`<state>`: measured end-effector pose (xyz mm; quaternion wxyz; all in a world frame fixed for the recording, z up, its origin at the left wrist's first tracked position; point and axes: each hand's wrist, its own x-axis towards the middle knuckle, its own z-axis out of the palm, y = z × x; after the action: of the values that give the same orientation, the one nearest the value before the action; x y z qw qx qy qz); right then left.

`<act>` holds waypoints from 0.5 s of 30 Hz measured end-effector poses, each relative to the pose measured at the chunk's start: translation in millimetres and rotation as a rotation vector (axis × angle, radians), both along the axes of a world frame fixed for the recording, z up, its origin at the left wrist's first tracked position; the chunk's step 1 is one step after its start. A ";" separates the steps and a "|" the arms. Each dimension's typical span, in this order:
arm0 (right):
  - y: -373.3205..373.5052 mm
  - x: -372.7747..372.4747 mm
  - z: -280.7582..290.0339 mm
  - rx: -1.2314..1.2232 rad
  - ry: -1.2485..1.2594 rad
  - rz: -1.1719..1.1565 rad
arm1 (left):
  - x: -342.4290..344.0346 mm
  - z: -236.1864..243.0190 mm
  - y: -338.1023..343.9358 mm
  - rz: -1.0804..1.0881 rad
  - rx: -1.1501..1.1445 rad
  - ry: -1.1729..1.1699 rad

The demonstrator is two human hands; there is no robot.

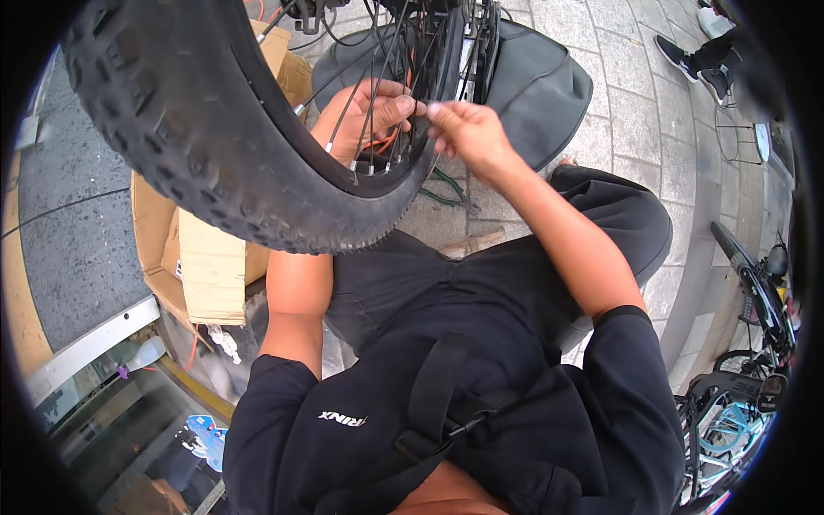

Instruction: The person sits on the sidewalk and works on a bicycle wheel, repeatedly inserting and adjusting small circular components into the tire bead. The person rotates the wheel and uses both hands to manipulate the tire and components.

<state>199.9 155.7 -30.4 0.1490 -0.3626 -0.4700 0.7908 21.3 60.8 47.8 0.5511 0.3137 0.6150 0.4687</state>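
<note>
A large bicycle wheel with a knobbly black tire [159,129] fills the upper left, its black rim [373,184] and thin spokes [342,112] close before me. My left hand [365,116] reaches in behind the spokes, thumb and forefinger pinched together. Just right of it, beside the spokes, my right hand [468,136] is closed in a pinch, slightly blurred. The two sets of fingertips nearly meet. Whatever lies between them is too small and dark to make out. Silver spoke nipples line the inner rim below my left hand.
A dark grey padded seat [541,94] lies on the paving beyond my right hand. Green-handled pliers [442,190] rest on the ground below the wheel. An open cardboard box [215,270] stands at left. Parked bicycles [730,421] and another person's shoes [676,58] show at right.
</note>
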 end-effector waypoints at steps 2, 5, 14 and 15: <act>14.7 1.9 7.1 0.011 -0.036 -0.023 | 2.5 3.4 -0.1 0.001 0.011 0.004; 14.0 18.5 33.1 0.224 -0.270 0.207 | 3.5 -1.1 -2.1 0.006 0.065 0.006; -28.0 17.4 60.7 -0.237 -0.003 0.170 | 7.9 1.7 0.4 0.056 0.055 -0.013; -29.1 16.6 60.9 -0.270 0.022 0.163 | 7.3 3.7 -0.9 0.066 0.034 -0.054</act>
<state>216.5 126.6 30.5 0.0394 -0.3316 -0.3856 0.8601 28.6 59.9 51.5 0.5462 0.2898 0.6018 0.5055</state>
